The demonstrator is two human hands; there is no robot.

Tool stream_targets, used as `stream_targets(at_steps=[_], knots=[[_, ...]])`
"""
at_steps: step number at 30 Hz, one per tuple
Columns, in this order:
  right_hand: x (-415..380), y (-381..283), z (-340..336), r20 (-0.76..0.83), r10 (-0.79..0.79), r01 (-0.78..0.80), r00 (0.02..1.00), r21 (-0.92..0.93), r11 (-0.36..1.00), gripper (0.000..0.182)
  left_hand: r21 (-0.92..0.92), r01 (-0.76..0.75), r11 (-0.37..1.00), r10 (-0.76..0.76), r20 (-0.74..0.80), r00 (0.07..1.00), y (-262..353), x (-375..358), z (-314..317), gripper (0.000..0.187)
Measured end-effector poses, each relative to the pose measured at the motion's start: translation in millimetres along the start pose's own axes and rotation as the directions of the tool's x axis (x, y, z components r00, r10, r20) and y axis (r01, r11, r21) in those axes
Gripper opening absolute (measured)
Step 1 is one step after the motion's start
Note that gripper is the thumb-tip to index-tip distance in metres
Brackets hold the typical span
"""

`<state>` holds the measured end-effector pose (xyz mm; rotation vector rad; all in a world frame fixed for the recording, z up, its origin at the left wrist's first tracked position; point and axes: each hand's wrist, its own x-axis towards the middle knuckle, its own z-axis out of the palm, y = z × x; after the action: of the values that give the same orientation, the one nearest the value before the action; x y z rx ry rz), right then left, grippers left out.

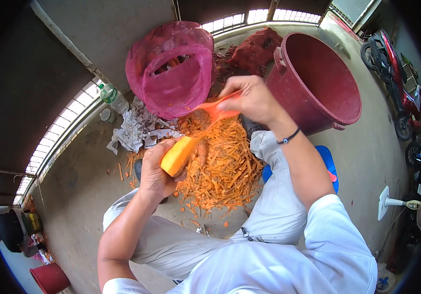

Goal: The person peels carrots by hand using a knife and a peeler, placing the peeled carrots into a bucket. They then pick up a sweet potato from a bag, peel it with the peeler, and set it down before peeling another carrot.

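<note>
My left hand [150, 169] is closed around the thick end of a peeled orange carrot [175, 158], its narrow end pointing up and away from me. In my right hand [254, 100], blurred by motion, is an orange-red peeler [216, 110]. The peeler's head overlaps the space just past the carrot's narrow end. Below both hands, a large heap of carrot peelings [225, 171] covers the floor between my legs.
A pink mesh bag [137, 68] with carrots inside stands ahead, beside a dark red sack [257, 49]. To its right is a large maroon bin [296, 93]. Crumpled paper [134, 128] and a green-labelled bottle [114, 98] are at left; a motorbike [394, 81] is parked far right.
</note>
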<state>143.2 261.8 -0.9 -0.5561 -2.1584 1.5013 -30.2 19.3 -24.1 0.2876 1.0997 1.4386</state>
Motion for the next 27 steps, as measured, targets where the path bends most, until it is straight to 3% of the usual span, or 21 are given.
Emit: stream_targets(at_steps=[2, 3, 5, 7, 8, 12, 13, 16, 20, 24, 26, 27], knots=[[5.4, 26.4, -21.8, -0.146, 0.075, -0.064, 0.986, 0.079, 0.995, 0.015, 0.061, -0.018, 0.998, 0.021, -0.043, 0.999, 11.5, -3.9, 11.0, 0.053], [6.3, 20.4, -23.1, -0.188, 0.068, -0.04, 0.98, 0.151, 0.988, 0.017, 0.025, 0.043, 0.999, -0.042, -0.042, 0.998, 12.6, -2.1, 9.3, 0.051], [1.3, 11.7, -13.4, -0.136, 0.033, -0.004, 0.99, 0.206, 0.978, 0.017, -0.025, 0.095, 0.995, -0.096, -0.045, 0.994, 10.5, 3.7, 3.2, 0.048], [-8.2, -8.7, 5.1, 0.007, 0.013, -0.014, 1.0, 0.3, 0.954, 0.017, -0.211, 0.152, 0.966, -0.161, -0.026, 0.987, 2.4, 13.7, -6.5, 0.041], [-10.2, -10.7, 16.5, 0.091, -0.036, 0.011, 0.995, 0.267, 0.964, 0.017, -0.209, 0.151, 0.966, -0.16, -0.028, 0.987, -2.6, 17.3, -9.3, 0.041], [-21.4, -24.0, 52.7, 0.236, 0.018, -0.08, 0.972, 0.256, 0.963, 0.02, -0.167, 0.103, 0.981, -0.121, -0.103, 0.987, -13.5, 22.1, 1.1, 0.039], [-22.9, -26.9, 56.0, 0.247, 0.095, -0.166, 0.964, 0.285, 0.944, 0.021, -0.179, 0.119, 0.977, -0.142, -0.121, 0.982, -14.2, 20.3, 2.8, 0.036], [-22.0, -25.1, 56.6, 0.241, 0.079, -0.137, 0.967, 0.233, 0.963, 0.02, -0.195, 0.15, 0.969, -0.182, -0.163, 0.97, -11.7, 15.7, 12.2, 0.035], [-22.2, -27.8, 52.4, 0.228, 0.093, -0.153, 0.969, 0.263, 0.953, 0.019, -0.149, 0.076, 0.986, -0.096, -0.136, 0.986, -13.0, 11.1, 16.4, 0.037], [-16.2, -16.6, 55.3, 0.211, -0.111, 0.029, 0.971, 0.357, 0.934, 0.016, -0.092, -0.026, 0.995, 0.014, -0.129, 0.992, -10.8, 5.3, 25.1, 0.039], [-17.4, -13.4, 54.6, 0.189, -0.203, 0.123, 0.961, 0.367, 0.922, 0.016, -0.149, 0.007, 0.989, -0.021, -0.095, 0.995, -10.9, 2.0, 25.5, 0.041], [-21.2, -23.0, 52.5, 0.227, -0.069, -0.036, 0.971, 0.428, 0.903, 0.017, -0.207, 0.045, 0.977, -0.058, -0.058, 0.997, -11.3, 0.4, 25.2, 0.042]])
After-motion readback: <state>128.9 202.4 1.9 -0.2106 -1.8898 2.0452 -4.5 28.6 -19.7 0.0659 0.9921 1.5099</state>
